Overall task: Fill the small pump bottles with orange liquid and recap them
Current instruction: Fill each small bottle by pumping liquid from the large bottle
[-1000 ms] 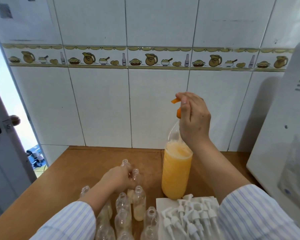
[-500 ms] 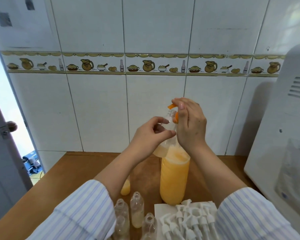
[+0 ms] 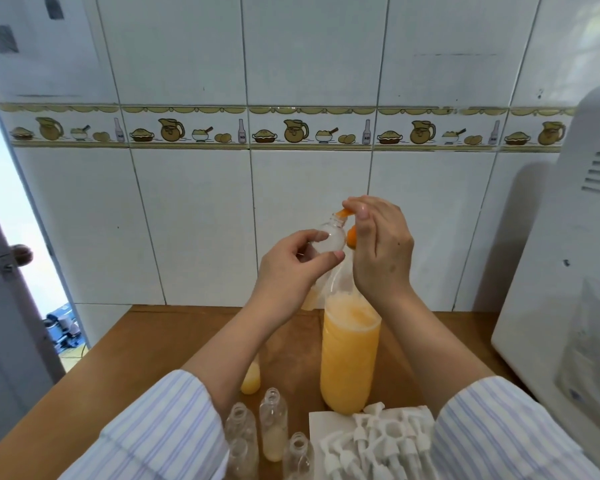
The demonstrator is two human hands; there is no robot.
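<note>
A tall clear bottle (image 3: 349, 355) of orange liquid stands on the wooden table (image 3: 160, 344). My right hand (image 3: 381, 251) grips the orange pump head (image 3: 345, 213) at its top. My left hand (image 3: 291, 271) holds a small clear bottle (image 3: 329, 239) tilted, its open mouth right at the orange spout. The small bottle's lower part shows some pale orange liquid below my left hand. Several uncapped small bottles (image 3: 272, 422) stand at the near edge, one with a little liquid. A small filled bottle (image 3: 250, 379) stands partly behind my left forearm.
Several white pump caps (image 3: 378, 441) lie on a white paper towel (image 3: 317, 424) at the front right. A large white appliance (image 3: 565, 271) fills the right side. A tiled wall (image 3: 194, 209) backs the table, and a door (image 3: 4, 289) stands open at the left.
My left hand picked a small bottle from the table, lifted it to the orange spout and has since held it there. My right hand stays on the pump head.
</note>
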